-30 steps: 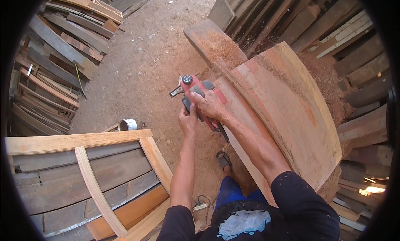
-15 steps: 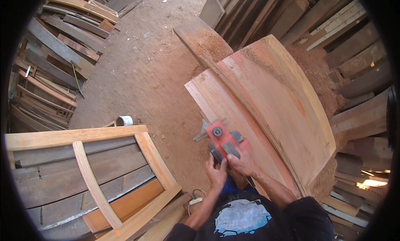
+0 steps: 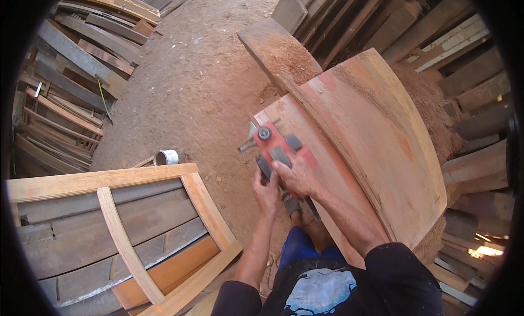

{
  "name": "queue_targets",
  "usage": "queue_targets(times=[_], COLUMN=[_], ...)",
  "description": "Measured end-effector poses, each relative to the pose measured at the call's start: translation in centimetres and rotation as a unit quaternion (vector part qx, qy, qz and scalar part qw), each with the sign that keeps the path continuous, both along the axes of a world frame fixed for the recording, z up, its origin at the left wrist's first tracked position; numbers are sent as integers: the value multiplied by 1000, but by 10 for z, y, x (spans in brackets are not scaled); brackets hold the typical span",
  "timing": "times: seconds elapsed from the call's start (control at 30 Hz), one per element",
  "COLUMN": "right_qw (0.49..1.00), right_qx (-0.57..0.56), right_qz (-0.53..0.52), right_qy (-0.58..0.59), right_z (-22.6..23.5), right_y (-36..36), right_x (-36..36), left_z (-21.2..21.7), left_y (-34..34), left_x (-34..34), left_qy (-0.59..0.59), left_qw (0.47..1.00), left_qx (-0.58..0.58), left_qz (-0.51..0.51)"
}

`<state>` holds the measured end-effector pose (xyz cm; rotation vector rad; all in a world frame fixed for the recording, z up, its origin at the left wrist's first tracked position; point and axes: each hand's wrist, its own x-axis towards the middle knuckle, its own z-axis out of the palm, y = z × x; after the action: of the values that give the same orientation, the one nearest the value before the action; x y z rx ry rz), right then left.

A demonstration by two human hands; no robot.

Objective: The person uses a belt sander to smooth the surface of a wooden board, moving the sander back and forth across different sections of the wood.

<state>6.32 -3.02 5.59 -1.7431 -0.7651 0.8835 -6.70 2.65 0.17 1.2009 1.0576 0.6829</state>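
Head view, both hands (image 3: 266, 195) (image 3: 299, 177), fingers (image 3: 281, 169) gripping boxy red planer (image 3: 275, 143), flat wooden board (image 3: 293, 121), loose shavings (image 3: 293, 60)

Ahead of us, our left hand (image 3: 266, 192) and right hand (image 3: 297, 176) are on the electric planer (image 3: 275, 143) at the outer edge of the left board (image 3: 281, 111), with a batten (image 3: 344, 148) running between that and the right board (image 3: 382, 125), and wood shavings (image 3: 297, 59) on a plank (image 3: 261, 35) beyond them. To our left, a wooden frame (image 3: 114, 182) lies over slats (image 3: 120, 228), and a can (image 3: 170, 156) sits on the ground (image 3: 213, 92) just past its far rail. Piled lumber (image 3: 112, 39) lines the far left, and timber boards (image 3: 376, 21) line the right side beyond the right board.
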Motion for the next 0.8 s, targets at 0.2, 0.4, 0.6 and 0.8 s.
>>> queue_targets(times=[0.2, 0.4, 0.6, 0.8], right_qw=[998, 999, 999, 984], right_qx=[58, 43, -31, -124], right_qz=[33, 5, 7, 18], right_qy=[-5, 33, -1, 130], right_z=[17, 34, -3, 35], right_y=[122, 98, -35, -210], right_x=[50, 43, -5, -62], left_z=[2, -8, -14, -11], left_y=[126, 113, -26, -199], left_x=[51, 44, -17, -91], left_qy=[-10, 9, 148, 124], left_qw=[998, 997, 988, 989], left_qx=[62, 71, 36, 28], left_qz=[-2, -16, -36, -82])
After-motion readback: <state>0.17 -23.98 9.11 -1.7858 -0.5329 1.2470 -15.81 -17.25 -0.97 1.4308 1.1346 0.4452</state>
